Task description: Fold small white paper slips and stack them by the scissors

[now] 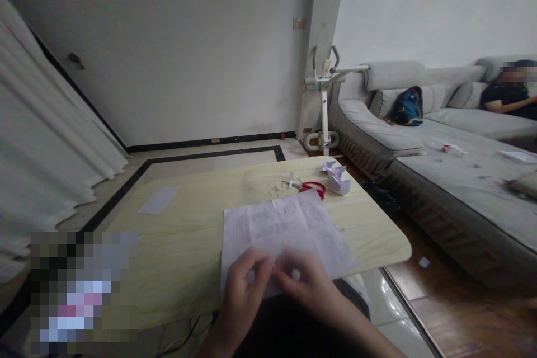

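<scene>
My left hand (246,279) and my right hand (305,277) meet over the near edge of a creased printed paper sheet (281,224). The fingertips of both are pinched close together and slightly blurred. Small white bits show by the curled fingers, but what the pinch holds is hidden. The sheet lies on a light wooden table (188,240). Beyond its far edge rest scissors (314,185) with red handles, partly covered by the sheet's corner. Folded, crumpled white paper (337,180) sits right of the scissors, and thin scraps (277,189) lie to their left.
A white paper piece (158,200) lies on the table's left side. A blurred-out patch (84,291) covers the lower left. To the right stands a grey sofa (453,156) with a blue backpack (409,106) and a seated person (509,92). White exercise equipment (324,106) stands behind the table.
</scene>
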The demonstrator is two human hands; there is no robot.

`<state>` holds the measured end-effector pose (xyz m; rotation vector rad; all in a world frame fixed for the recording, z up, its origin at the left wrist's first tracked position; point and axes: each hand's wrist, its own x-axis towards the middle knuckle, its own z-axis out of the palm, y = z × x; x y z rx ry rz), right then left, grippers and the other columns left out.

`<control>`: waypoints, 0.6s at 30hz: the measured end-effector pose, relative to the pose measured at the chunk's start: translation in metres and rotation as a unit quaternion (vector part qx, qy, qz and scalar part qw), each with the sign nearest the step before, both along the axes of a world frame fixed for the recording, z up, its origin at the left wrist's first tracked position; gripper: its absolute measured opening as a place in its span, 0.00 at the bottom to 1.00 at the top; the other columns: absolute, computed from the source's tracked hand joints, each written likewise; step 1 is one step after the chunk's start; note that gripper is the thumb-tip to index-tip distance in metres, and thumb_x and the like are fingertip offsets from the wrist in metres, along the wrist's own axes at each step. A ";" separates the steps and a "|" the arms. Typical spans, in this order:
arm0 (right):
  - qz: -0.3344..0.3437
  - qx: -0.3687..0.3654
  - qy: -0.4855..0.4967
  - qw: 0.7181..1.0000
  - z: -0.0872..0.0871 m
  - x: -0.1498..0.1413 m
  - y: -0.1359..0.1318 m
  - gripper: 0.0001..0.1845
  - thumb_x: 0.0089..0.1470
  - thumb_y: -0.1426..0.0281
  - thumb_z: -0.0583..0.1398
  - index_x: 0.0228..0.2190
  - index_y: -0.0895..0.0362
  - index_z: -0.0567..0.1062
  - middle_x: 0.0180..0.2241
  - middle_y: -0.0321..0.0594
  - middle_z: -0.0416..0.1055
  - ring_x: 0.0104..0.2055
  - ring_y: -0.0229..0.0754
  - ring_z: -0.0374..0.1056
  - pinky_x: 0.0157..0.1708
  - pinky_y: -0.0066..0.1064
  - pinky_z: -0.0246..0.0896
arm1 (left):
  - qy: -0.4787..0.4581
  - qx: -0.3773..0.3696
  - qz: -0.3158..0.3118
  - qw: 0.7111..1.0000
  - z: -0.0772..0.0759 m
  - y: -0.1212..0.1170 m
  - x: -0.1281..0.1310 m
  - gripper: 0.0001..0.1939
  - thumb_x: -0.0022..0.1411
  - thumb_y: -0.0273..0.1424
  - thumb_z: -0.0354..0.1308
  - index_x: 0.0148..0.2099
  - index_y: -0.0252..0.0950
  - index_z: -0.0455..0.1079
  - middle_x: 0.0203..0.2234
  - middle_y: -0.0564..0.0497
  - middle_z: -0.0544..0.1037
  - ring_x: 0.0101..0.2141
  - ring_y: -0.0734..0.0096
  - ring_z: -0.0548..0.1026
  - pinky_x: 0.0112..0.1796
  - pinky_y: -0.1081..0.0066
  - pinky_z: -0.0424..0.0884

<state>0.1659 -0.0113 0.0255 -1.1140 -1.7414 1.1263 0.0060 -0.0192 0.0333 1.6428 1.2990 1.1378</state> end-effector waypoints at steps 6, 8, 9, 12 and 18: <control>-0.002 -0.017 0.015 1.000 0.000 0.001 0.000 0.13 0.58 0.62 0.61 0.27 0.57 0.75 0.24 0.35 0.69 0.28 0.39 0.64 0.28 0.28 0.59 | -0.023 -0.026 0.031 0.999 0.000 -0.002 0.001 0.13 0.65 0.36 0.52 0.31 0.37 0.71 0.25 0.52 0.76 0.31 0.66 0.74 0.33 0.75 0.70; -0.002 -0.021 0.017 1.000 0.001 0.001 0.000 0.14 0.59 0.62 0.60 0.26 0.57 0.75 0.23 0.35 0.69 0.28 0.39 0.64 0.27 0.28 0.58 | -0.030 -0.031 0.040 0.998 -0.001 -0.003 0.000 0.13 0.65 0.37 0.53 0.32 0.37 0.72 0.26 0.51 0.77 0.31 0.66 0.75 0.34 0.75 0.70; -0.001 -0.022 0.017 1.000 0.001 0.001 -0.001 0.14 0.59 0.62 0.60 0.26 0.57 0.75 0.23 0.35 0.68 0.27 0.39 0.63 0.27 0.28 0.58 | -0.031 -0.035 0.044 0.998 -0.002 -0.003 -0.001 0.13 0.65 0.38 0.53 0.32 0.37 0.72 0.27 0.51 0.77 0.31 0.65 0.75 0.34 0.75 0.71; -0.001 -0.019 0.011 1.000 0.002 0.001 0.000 0.14 0.59 0.63 0.60 0.24 0.57 0.74 0.22 0.35 0.68 0.27 0.39 0.63 0.27 0.28 0.58 | -0.035 -0.050 0.051 0.997 -0.004 -0.003 -0.002 0.14 0.65 0.39 0.54 0.33 0.37 0.73 0.28 0.51 0.78 0.32 0.65 0.76 0.34 0.75 0.72; -0.007 -0.013 0.000 1.000 0.002 0.002 0.000 0.16 0.58 0.62 0.60 0.23 0.58 0.73 0.22 0.35 0.67 0.27 0.39 0.62 0.27 0.29 0.58 | -0.035 -0.072 0.049 0.996 -0.007 -0.003 0.001 0.14 0.63 0.40 0.55 0.31 0.37 0.72 0.24 0.55 0.75 0.30 0.65 0.76 0.31 0.77 0.71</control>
